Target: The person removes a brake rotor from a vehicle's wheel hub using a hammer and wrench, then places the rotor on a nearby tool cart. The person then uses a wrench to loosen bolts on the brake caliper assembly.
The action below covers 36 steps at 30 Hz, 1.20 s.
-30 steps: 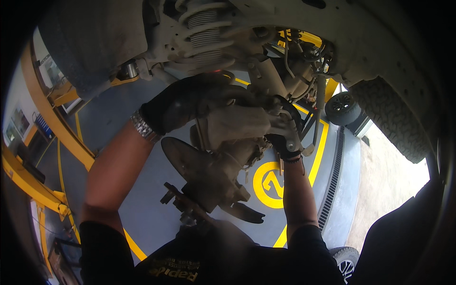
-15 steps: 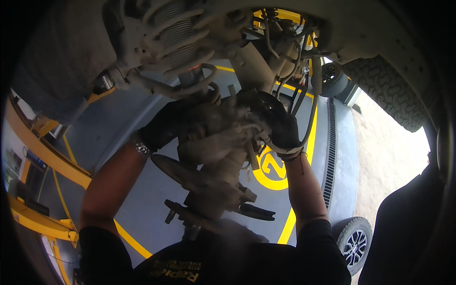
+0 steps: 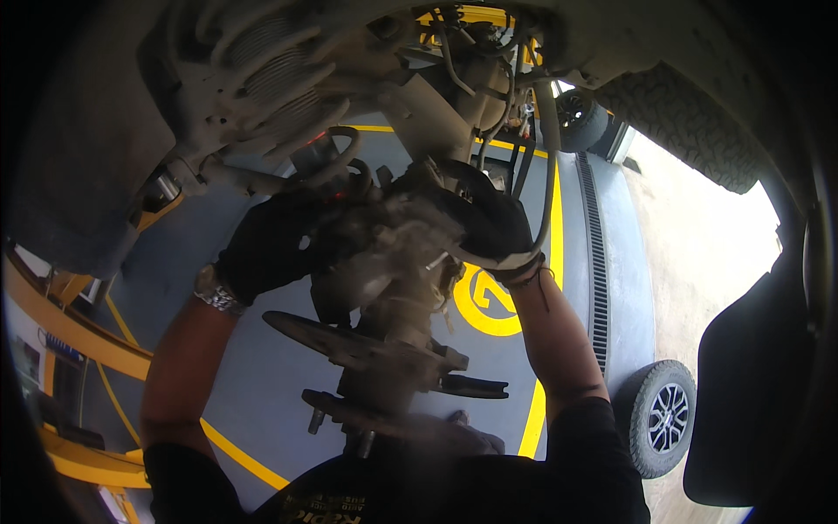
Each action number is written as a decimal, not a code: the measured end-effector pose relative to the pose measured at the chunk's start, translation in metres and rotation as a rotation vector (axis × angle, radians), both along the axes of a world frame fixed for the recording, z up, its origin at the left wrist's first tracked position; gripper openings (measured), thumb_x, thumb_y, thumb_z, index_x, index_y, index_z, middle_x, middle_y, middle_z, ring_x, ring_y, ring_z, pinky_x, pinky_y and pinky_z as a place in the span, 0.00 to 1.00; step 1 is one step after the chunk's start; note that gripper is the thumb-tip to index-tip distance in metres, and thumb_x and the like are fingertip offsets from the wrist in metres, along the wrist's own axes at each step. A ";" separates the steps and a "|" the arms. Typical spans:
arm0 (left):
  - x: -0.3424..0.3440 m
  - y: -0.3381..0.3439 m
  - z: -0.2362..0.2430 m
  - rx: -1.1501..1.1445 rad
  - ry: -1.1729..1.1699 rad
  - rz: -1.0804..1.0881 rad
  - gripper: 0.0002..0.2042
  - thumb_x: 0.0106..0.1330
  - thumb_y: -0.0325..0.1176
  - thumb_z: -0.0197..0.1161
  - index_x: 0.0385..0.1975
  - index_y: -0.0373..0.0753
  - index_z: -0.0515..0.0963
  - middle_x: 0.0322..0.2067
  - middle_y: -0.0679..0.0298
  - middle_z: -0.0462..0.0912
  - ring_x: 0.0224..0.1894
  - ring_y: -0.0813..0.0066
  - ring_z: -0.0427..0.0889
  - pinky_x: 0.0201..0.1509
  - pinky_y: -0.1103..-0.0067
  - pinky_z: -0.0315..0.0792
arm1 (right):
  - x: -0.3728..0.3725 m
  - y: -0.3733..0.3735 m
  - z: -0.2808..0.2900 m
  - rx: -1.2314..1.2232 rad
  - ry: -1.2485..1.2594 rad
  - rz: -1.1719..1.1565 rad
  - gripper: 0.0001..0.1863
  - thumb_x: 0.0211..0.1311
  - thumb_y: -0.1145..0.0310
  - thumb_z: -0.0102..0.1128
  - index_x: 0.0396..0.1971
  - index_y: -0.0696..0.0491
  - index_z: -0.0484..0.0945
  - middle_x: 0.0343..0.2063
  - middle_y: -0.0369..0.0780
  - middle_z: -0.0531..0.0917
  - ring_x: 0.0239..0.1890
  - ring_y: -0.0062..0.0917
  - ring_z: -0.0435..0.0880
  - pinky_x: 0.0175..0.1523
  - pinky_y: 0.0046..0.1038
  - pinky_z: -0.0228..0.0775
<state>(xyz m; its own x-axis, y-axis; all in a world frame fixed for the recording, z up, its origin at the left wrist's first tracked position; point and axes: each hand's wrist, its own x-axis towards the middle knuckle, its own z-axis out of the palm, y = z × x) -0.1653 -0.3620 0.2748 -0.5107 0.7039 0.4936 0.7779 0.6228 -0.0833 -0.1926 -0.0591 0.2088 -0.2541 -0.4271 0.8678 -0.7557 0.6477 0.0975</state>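
My left hand (image 3: 271, 244), in a black glove with a metal watch at the wrist, is closed on the left side of a dusty metal steering knuckle (image 3: 406, 227), partly blurred. On its right side my right hand (image 3: 476, 218), also gloved, has fingers wrapped over the top, beside a curved hose (image 3: 550, 196); some fingertips of both hands are hidden. Below hang a dark dust shield (image 3: 323, 336) and a hub with protruding studs (image 3: 367, 410). Above are a coil spring (image 3: 284, 79) with a finely ribbed middle and a wide metal tube (image 3: 423, 118).
A wheel arch and body (image 3: 646, 44) overhang me, with a treaded tire (image 3: 681, 131). Yellow lift arms (image 3: 96, 345) stand at left. A loose wheel (image 3: 655, 419) lies at lower right, another (image 3: 580, 122) farther back, near a drain grate (image 3: 596, 262) in the painted floor.
The view has shifted, so the parts overhead sit higher and more leftward. Both hands have moved with the knuckle, my right one rising over its top. More of the lower-right wheel shows.
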 end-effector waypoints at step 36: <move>-0.020 0.057 -0.005 0.727 -0.937 -0.261 0.21 0.70 0.34 0.51 0.59 0.32 0.65 0.47 0.59 0.75 0.45 0.79 0.76 0.48 0.80 0.72 | -0.005 -0.031 0.145 0.052 -0.194 0.400 0.15 0.59 0.73 0.56 0.47 0.52 0.74 0.36 0.41 0.81 0.36 0.30 0.81 0.40 0.27 0.75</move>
<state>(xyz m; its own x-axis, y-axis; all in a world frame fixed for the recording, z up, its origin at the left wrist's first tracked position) -0.1854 -0.3049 0.2694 -0.7656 0.5511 0.3318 0.4587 0.1060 0.8823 -0.1976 -0.0906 0.3536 -0.2164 -0.5670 0.7948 -0.9532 0.2988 -0.0463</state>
